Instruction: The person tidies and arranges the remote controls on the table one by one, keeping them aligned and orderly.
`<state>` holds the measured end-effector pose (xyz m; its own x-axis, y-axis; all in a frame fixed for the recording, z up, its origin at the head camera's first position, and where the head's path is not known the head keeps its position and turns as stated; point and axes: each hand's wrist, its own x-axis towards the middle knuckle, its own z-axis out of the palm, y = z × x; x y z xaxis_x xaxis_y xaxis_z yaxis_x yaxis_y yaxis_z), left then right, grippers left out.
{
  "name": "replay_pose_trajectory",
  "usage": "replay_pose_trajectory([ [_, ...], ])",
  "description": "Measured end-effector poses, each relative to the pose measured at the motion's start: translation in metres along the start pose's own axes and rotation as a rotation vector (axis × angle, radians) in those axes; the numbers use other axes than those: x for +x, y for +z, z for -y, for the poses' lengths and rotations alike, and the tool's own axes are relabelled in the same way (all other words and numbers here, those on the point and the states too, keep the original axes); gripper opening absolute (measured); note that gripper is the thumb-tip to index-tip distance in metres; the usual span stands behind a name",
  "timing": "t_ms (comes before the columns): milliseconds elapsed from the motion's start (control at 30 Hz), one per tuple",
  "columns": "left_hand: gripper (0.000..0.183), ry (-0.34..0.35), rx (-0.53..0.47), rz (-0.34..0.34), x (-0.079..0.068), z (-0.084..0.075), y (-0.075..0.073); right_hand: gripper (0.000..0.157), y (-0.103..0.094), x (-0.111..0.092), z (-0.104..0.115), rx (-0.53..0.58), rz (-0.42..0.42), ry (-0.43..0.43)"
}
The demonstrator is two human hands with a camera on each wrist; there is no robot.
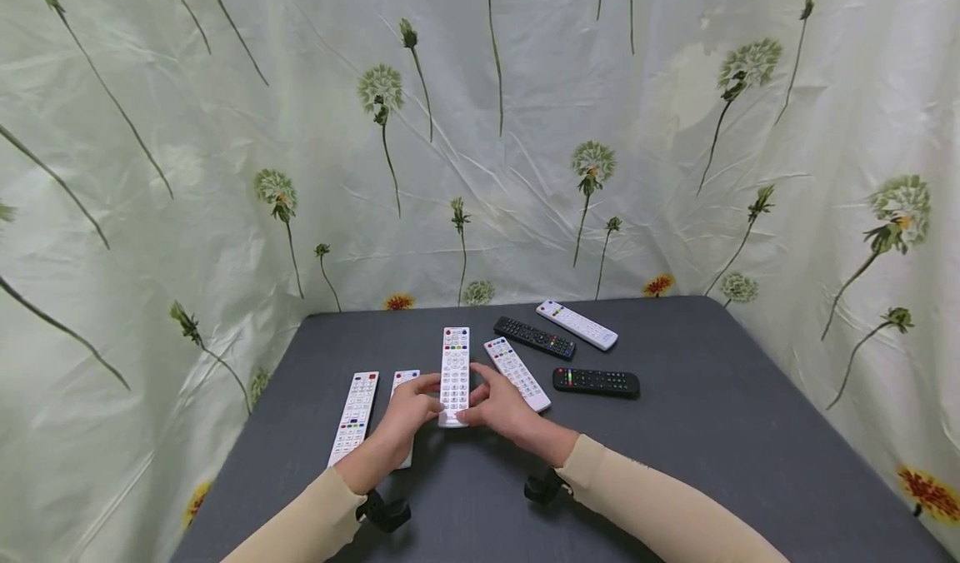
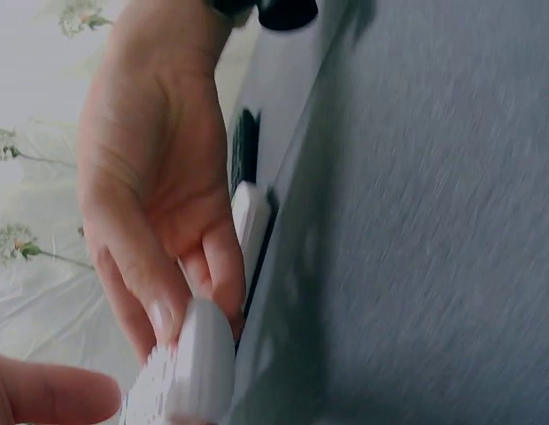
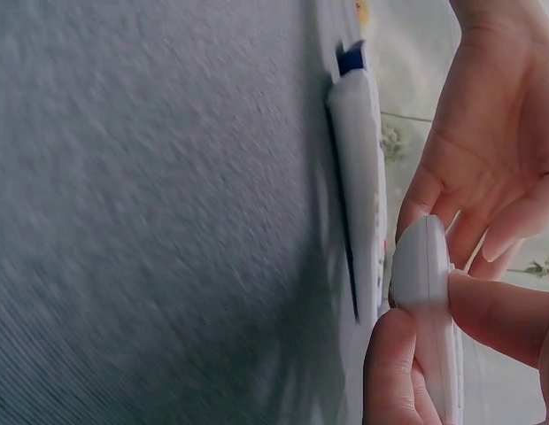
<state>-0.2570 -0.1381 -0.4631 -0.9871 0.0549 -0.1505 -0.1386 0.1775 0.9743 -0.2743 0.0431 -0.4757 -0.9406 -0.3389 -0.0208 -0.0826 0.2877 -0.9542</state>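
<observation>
A white remote control (image 1: pixel 454 371) with several coloured buttons is held up over the dark table, its button face towards the head camera. My right hand (image 1: pixel 498 405) pinches its near end, the thumb on the button face and the fingers underneath; the right wrist view shows this grip on the remote's side (image 3: pixel 425 274). At the remote's left edge is my left hand (image 1: pixel 401 413), fingers relaxed beside it and thumb off its surface. Partly hidden behind the left hand lies another white remote (image 1: pixel 406 376). A third white remote (image 1: pixel 513 369) lies close behind the right hand.
Further left lies a white remote (image 1: pixel 354 417). At the back right are a black remote (image 1: pixel 535 336) and a white one (image 1: pixel 577 324), with another black remote (image 1: pixel 596 381) nearer. A flower-patterned curtain (image 1: pixel 525 213) hangs behind the table (image 1: pixel 712 430).
</observation>
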Motion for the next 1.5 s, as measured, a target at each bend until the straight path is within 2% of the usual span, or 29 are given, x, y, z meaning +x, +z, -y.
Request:
replay_pose_trajectory([
  [300, 0.062, -0.026, -0.057, -0.028, -0.017, 0.004, 0.003, 0.091, 0.009, -0.008, -0.008, -0.072, 0.008, 0.002],
  [500, 0.062, -0.056, -0.111, -0.017, -0.025, 0.005, 0.003, 0.092, 0.014, -0.012, -0.012, -0.059, 0.019, -0.015],
  [833, 0.067, -0.085, -0.191, -0.042, -0.021, 0.008, 0.008, 0.09, 0.022, -0.017, -0.017, -0.11, 0.033, -0.039],
  [1033, 0.066, -0.094, -0.205, -0.063, -0.019, 0.009, 0.009, 0.087, 0.022, -0.018, -0.016, -0.11, 0.063, -0.034],
  [1233, 0.067, -0.094, -0.221, -0.067, -0.019, 0.012, 0.009, 0.085, 0.023, -0.018, -0.018, -0.13, 0.057, -0.033],
  [1500, 0.062, -0.109, -0.304, -0.076, -0.02, 0.013, 0.009, 0.08, 0.023, -0.02, -0.019, -0.129, 0.058, -0.044],
])
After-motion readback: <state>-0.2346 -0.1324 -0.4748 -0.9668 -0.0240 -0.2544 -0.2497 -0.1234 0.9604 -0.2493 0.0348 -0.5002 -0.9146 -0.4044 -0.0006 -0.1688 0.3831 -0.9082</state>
